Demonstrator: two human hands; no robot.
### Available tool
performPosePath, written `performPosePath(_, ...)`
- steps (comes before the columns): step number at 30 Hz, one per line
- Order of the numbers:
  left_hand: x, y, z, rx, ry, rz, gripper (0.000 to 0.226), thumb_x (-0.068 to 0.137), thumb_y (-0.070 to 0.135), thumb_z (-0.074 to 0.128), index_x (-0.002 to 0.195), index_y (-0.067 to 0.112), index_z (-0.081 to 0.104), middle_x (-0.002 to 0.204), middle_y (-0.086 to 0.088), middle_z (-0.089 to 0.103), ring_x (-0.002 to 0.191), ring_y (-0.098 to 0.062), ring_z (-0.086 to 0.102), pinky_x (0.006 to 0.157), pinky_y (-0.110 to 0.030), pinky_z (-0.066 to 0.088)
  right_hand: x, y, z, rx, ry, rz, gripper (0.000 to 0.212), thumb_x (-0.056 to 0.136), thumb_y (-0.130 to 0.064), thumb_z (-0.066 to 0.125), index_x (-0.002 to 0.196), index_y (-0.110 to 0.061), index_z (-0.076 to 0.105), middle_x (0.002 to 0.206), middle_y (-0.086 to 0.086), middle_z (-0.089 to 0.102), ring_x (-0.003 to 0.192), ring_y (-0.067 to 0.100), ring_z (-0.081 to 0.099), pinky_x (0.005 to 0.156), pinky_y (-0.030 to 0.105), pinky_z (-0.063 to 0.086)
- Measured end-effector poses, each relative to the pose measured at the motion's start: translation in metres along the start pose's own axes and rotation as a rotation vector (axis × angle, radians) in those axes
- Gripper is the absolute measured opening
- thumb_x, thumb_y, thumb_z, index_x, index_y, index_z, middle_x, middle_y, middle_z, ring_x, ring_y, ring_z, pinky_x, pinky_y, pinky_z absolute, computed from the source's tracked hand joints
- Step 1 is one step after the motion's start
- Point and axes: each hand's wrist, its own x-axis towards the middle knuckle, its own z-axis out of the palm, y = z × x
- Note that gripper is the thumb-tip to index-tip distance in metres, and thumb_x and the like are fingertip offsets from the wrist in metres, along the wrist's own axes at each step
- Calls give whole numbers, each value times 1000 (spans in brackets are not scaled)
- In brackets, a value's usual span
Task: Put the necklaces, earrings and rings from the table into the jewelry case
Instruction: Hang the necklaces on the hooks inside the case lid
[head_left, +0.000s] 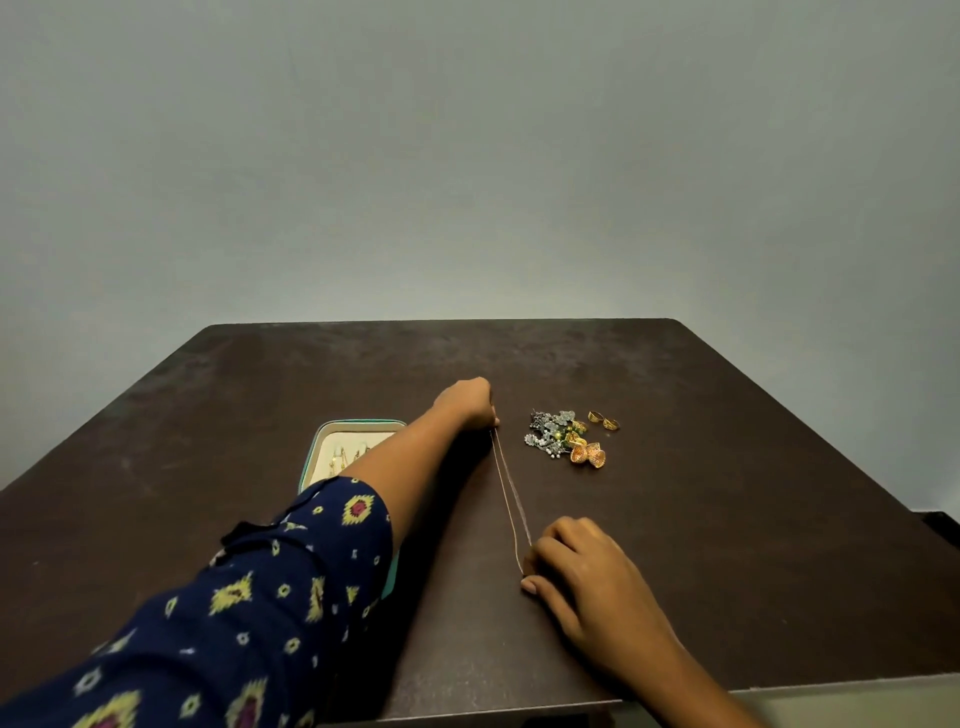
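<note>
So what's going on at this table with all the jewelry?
A person is sorting jewelry into a case. The left hand and right hand each pinch one end of a thin necklace, stretched straight between them over the dark table. The open jewelry case sits behind the left arm with a few pieces inside. A pile of earrings and gold rings are not yet packed.

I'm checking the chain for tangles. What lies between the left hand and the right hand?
Head view: a thin necklace chain, two strands, runs from the left hand to the right hand over the dark table.
</note>
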Motion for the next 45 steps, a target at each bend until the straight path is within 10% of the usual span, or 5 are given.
performPosePath(8, -8, 0, -1, -64, 15, 1, 20, 89, 16, 52, 94, -2, 59, 111, -21, 62, 103, -35, 57, 83, -37, 46, 0, 1, 1, -7, 35, -27, 7, 82, -39, 43, 81, -32, 44, 83, -11, 50, 77, 4, 38, 64, 20, 37)
performPosePath(13, -24, 5, -17, -492, 11, 27, 34, 91, 7, 49, 57, 8, 50, 60, -10, 57, 51, -19, 48, 44, -21, 39, 0, 1, -1, -35, 31, -21, 7, 81, -37, 43, 80, -31, 45, 81, -11, 51, 76, 5, 38, 62, 18, 35)
performPosePath(25, -94, 27, -77, -981, -18, 164, 22, 95, 3, 44, 74, 7, 47, 62, -8, 46, 37, -8, 52, 49, -29, 55, -1, -3, -8, -25, -62, 38, 24, 92, -29, 48, 111, -21, 60, 101, -2, 54, 96, 15, 47, 75, 22, 36)
performPosePath(33, -156, 10, -97, -1044, 32, 123, 18, 95, 5, 43, 78, 7, 47, 63, -6, 45, 42, -10, 39, 39, -20, 41, -9, -14, -19, -43, -10, -55, 22, 82, -27, 43, 89, -22, 63, 82, -4, 59, 76, 11, 54, 58, 17, 40)
performPosePath(45, -246, -29, -120, -1244, 33, 187, 19, 97, 9, 38, 79, 6, 44, 87, -16, 70, 37, -6, 33, 35, -15, 33, -11, -47, -17, 210, -21, -219, 29, 84, -27, 41, 109, -33, 54, 93, -12, 49, 87, -3, 42, 71, 12, 39)
